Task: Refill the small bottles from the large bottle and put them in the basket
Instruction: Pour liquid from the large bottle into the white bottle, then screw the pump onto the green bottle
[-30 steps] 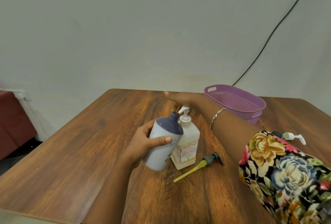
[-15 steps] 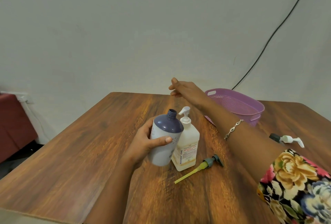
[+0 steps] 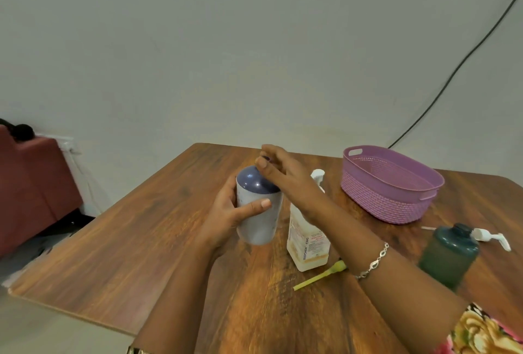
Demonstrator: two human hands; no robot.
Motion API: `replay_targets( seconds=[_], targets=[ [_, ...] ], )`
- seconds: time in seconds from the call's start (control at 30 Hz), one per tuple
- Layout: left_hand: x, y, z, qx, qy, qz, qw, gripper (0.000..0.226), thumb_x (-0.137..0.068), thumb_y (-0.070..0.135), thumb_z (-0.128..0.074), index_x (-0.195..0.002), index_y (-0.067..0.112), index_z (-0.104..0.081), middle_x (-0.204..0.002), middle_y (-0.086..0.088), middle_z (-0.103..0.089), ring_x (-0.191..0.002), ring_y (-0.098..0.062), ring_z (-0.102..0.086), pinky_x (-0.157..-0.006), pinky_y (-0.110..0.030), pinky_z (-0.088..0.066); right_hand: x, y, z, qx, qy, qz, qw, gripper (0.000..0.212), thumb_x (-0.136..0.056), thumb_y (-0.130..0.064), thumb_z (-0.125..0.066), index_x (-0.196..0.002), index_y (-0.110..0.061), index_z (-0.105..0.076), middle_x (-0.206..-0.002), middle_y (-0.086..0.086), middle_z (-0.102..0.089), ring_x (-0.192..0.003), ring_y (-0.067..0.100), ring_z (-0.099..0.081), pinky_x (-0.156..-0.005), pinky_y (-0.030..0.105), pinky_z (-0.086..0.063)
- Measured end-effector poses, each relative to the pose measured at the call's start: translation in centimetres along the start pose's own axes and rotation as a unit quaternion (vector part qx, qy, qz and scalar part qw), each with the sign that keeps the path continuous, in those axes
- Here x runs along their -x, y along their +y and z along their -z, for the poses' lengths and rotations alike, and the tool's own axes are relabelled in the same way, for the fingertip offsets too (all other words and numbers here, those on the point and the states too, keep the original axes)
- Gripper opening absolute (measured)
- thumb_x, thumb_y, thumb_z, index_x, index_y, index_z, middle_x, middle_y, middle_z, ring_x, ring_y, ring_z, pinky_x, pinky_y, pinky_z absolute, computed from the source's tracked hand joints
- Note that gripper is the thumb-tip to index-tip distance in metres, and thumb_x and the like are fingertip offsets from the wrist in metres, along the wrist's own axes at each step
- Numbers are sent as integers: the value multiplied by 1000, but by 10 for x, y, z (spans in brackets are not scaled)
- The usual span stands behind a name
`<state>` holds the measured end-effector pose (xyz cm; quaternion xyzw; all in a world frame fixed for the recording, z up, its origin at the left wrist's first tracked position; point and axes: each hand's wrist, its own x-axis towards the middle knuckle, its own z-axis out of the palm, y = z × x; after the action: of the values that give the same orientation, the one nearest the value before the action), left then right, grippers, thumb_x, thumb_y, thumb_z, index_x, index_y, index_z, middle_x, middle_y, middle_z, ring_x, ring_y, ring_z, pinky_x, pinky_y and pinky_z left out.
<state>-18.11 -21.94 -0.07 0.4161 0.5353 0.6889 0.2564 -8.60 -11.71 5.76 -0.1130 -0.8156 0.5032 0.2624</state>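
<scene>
Mid-task | left hand (image 3: 226, 212) wrapped round purple bottle (image 3: 259, 226), tilted above table (image 3: 141, 240) | right hand (image 3: 285, 181) pinching its neck, cap or bare thread unclear | green bottle (image 3: 447, 254) uncapped; white bottle (image 3: 307, 243), pump on, just beside purple | no bottle in basket (image 3: 382, 203) yet; stowing likely all ahead

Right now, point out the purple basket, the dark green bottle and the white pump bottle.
purple basket (image 3: 379, 200), head view, on its woven front wall.
dark green bottle (image 3: 447, 257), head view, on its body.
white pump bottle (image 3: 307, 243), head view, on its label.
</scene>
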Motion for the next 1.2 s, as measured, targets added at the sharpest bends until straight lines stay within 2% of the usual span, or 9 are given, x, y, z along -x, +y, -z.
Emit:
replay_targets(
  seconds=[0.1,0.2,0.33,0.53,0.7,0.8,0.97,1.1,1.2],
  targets=[
    [6,-3,9,0,24,-1,1000,74,-56,31,-78,-123,21,-49,-115,-2,-63,-101,-18,-63,-77,-27,-53,6,14,-18,-13,-7,-15,1000,75,-79,-48,-56,-143,-19,-31,-143,1,-42,-129,16,-42,-108,36,-38],
    [8,-6,17,3,37,1,999,80,-52,35,-82,-123,20,-48,-114,-1,-63,-99,-15,-64,-76,-24,-53,9,31,-32,-42,-9,-41,998,78,-80,-36,-66,-144,-21,-26,-141,0,-40,-128,18,-42,-107,39,-39],
    [10,-14,26,-15,31,16,999,77,-49,32,-78,-119,27,-47,-115,0,-59,-99,-12,-62,-75,-23,-52,10,45,-44,-48,-15,-65,997,86,-73,-21,-77,-142,-22,-25,-130,-6,-41,-119,13,-44,-98,26,-41],
    [11,-42,37,-38,26,54,997,72,-61,11,-70,-126,19,-40,-118,-2,-55,-103,-12,-59,-80,-22,-52,1,69,-57,-61,-11,-107,992,80,-68,-13,-81,-133,-21,-37,-122,-2,-48,-113,17,-49,-95,30,-44],
    [11,-61,43,-63,23,82,994,73,-62,10,-67,-129,18,-37,-122,-2,-53,-110,-13,-55,-90,-26,-49,1,91,-66,-94,-8,-124,988,73,-65,-12,-83,-125,-25,-42,-117,-4,-52,-107,13,-52,-89,25,-46],
    [11,-69,44,-67,22,95,993,72,-62,10,-66,-128,19,-37,-119,2,-53,-106,-7,-55,-86,-19,-50,3,99,-70,-123,-4,-134,983,71,-67,-7,-80,-124,-23,-43,-111,-8,-52,-102,10,-54,-85,21,-48],
    [12,-77,47,-78,21,110,991,78,-61,11,-66,-131,15,-33,-117,3,-51,-103,-5,-54,-80,-18,-50,4,112,-76,-143,-10,-146,979,70,-65,-4,-81,-121,-24,-44,-111,-6,-54,-105,15,-56,-92,33,-51],
    [10,-79,48,-80,14,111,991,77,-60,10,-67,-128,18,-34,-115,6,-51,-101,-3,-54,-78,-14,-50,3,114,-74,-139,-12,-135,981,70,-66,-4,-80,-122,-23,-42,-108,-10,-53,-100,7,-56,-85,21,-49],
    [9,-79,50,-91,4,115,989,78,-60,12,-68,-129,19,-33,-116,7,-50,-102,-3,-53,-78,-17,-49,3,115,-74,-129,-15,-134,982,70,-67,-5,-81,-121,-25,-41,-108,-12,-52,-102,8,-54,-86,23,-49]
  ],
)
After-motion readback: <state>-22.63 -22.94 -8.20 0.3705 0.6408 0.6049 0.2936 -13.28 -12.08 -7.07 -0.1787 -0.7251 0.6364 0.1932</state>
